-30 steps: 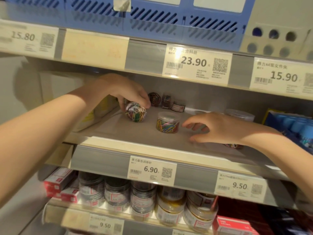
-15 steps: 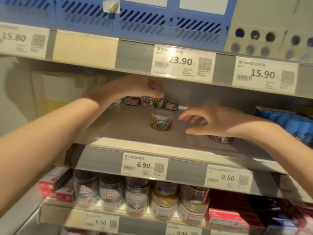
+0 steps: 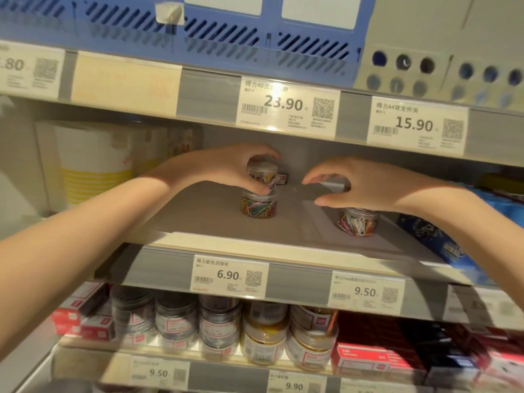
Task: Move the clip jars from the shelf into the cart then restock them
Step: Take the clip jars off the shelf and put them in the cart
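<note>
On the middle shelf point(image 3: 215, 239) my left hand point(image 3: 226, 168) grips a clear jar of coloured clips point(image 3: 262, 175) and holds it upright just above a second clip jar point(image 3: 258, 205) that stands on the shelf. My right hand point(image 3: 360, 184) hovers to the right with fingers loosely curled and nothing in them. Below its wrist a third clip jar point(image 3: 357, 222) stands on the shelf. Another small jar point(image 3: 282, 177) shows at the back, mostly hidden behind the held jar.
White and yellow boxes point(image 3: 93, 163) stand at the shelf's left, blue packets point(image 3: 442, 236) at its right. The lower shelf holds several jars point(image 3: 218, 324) and red boxes point(image 3: 371, 355). A blue basket point(image 3: 198, 32) sits on the upper shelf.
My left hand brought its jar from the back of the shelf forward over the standing jar. My right hand rose and moved left, uncovering the jar beneath it.
</note>
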The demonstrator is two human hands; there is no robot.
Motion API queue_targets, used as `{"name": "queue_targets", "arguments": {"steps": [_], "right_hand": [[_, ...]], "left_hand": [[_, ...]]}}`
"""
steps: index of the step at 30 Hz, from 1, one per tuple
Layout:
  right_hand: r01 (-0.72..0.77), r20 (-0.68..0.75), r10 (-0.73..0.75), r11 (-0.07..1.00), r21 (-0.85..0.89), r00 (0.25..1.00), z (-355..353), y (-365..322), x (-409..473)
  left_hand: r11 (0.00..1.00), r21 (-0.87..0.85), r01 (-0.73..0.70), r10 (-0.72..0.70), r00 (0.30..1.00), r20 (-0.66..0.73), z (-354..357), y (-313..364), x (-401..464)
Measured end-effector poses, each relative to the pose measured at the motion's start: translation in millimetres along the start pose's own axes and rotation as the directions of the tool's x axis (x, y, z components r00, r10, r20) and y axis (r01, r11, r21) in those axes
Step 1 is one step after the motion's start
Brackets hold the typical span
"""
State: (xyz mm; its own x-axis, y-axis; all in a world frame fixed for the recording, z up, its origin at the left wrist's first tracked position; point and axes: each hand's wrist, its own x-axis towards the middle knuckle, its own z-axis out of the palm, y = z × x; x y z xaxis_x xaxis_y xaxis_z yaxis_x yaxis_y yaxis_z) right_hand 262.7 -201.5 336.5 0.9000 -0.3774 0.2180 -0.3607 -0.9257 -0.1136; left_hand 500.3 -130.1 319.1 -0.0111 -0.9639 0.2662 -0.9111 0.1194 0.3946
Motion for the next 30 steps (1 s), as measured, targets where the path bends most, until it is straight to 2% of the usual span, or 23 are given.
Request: {"name": "queue_targets", "arguments": {"steps": [5,9,12,17,19,22,25,30], "right_hand": [[-0.030,-0.012,0.030,1.000,-0.007,0.999,-14,19,-3],[-0.141,0.042,0.142,0.989,-0.036,0.989,-19,37,-2],[-0.170,0.092,0.176,0.983,-0.065,0.980,-20,47,-1],[-0.217,0.200,0.225,0.974,-0.059,0.954,-22,57,5],[-0.230,0.239,0.218,0.973,0.023,0.946,-16,62,10],[-0.228,0.222,0.197,0.966,0.123,0.955,-7,70,16],[-0.258,0.282,0.227,0.963,0.078,0.932,-9,70,17],[-0.309,0.341,0.255,0.945,0.111,0.905,-10,65,13]], "left_hand": [[0.996,0.076,0.037,-0.049,0.987,0.155,-8,10,12],[0.993,0.097,0.063,-0.079,0.983,0.168,-5,9,24],[0.989,0.126,0.083,-0.108,0.974,0.199,-2,4,33],[0.991,0.123,0.056,-0.077,0.981,0.176,-3,3,42],[0.992,0.109,0.057,-0.075,0.982,0.174,-3,4,43],[0.992,0.113,0.051,-0.069,0.984,0.161,-2,2,46],[0.987,0.131,0.094,-0.119,0.973,0.199,-1,1,48],[0.995,0.094,0.038,-0.049,0.991,0.121,5,1,42]]}}
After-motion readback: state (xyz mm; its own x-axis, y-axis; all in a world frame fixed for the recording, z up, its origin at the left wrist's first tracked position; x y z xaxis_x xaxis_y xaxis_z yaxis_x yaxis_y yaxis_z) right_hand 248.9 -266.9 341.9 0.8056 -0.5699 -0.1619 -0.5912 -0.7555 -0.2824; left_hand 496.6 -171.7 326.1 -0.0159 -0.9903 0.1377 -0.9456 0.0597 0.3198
